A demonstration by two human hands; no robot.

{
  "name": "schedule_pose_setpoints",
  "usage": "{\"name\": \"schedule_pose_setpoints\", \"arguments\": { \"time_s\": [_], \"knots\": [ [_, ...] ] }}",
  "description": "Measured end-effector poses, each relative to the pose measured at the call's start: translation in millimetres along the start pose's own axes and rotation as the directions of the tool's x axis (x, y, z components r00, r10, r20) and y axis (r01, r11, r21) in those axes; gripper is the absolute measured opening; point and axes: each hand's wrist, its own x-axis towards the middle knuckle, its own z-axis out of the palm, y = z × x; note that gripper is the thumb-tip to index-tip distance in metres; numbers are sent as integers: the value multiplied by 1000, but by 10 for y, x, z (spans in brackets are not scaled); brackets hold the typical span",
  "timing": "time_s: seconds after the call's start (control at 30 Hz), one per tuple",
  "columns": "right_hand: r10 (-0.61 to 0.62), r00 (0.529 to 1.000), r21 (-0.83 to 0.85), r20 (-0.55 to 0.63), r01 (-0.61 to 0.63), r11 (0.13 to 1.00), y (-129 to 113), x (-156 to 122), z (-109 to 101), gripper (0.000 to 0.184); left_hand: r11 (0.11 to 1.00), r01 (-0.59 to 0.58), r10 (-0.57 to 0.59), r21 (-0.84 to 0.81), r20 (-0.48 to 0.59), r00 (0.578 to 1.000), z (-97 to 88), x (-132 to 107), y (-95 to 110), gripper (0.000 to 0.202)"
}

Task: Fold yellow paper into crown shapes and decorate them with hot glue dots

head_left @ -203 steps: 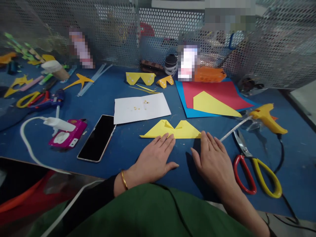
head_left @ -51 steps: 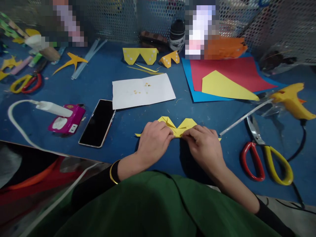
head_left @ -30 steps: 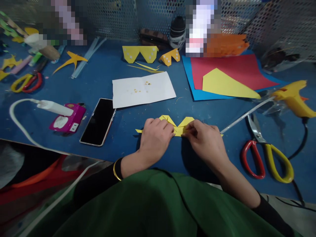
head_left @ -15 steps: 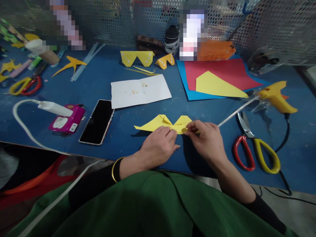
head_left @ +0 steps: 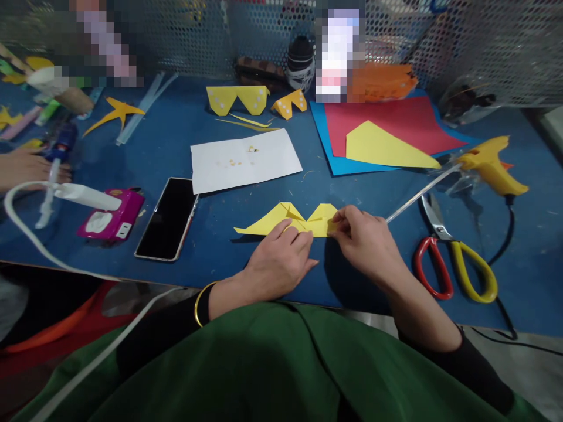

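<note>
A yellow folded paper (head_left: 281, 215), with two raised peaks and a long pointed left end, lies on the blue table in front of me. Across its middle lower edge rest the fingers of my left hand (head_left: 277, 255), bent and pressing it down, the thumb lying apart on the table side. My right hand (head_left: 363, 237) pinches the paper's right part between thumb and fingers and hides that end. Past my right hand lie a yellow glue gun (head_left: 490, 166), with a clear glue stick pointing my way, and large scissors (head_left: 455, 255) with red and yellow handles.
Nearby are a phone (head_left: 167, 220), a pink power socket (head_left: 112, 214) and a white sheet (head_left: 244, 161). Behind stand yellow paper glasses (head_left: 237, 99) and smaller orange ones (head_left: 290, 104). Coloured sheets (head_left: 382, 120) lie back right. Another person's hand (head_left: 30, 167) is beside a blue glue gun (head_left: 61, 140).
Another person's hand and a blue glue gun have come in at the left, where red and yellow scissors lay. My left fingers have stretched slightly over the paper. The view has shifted a little.
</note>
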Motion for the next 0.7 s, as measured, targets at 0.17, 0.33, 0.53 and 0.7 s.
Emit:
{"name": "schedule_pose_setpoints", "arguments": {
  "time_s": [0.17, 0.33, 0.53, 0.7],
  "knots": [
    [8, 1000, -27, 7, -7, 1000, 4, 5, 8, 18, 1000, -7, 6, 9, 37, 999, 14, 21, 28, 56],
    [42, 997, 148, -64, -32, 988, 74, -36, 5, 14, 999, 36, -38, 19, 92, 995, -9, 74, 77, 65],
    [157, 985, 227, -66, -138, 964, 166, -88, -73, 12, 999, 45, -46, 12, 92, 995, -26, 75, 76, 63],
    [108, 992, 84, -65, -103, 991, 173, -51, -95, 9, 998, 57, -57, 3, 101, 993, -21, 68, 70, 61]
  ]
}}
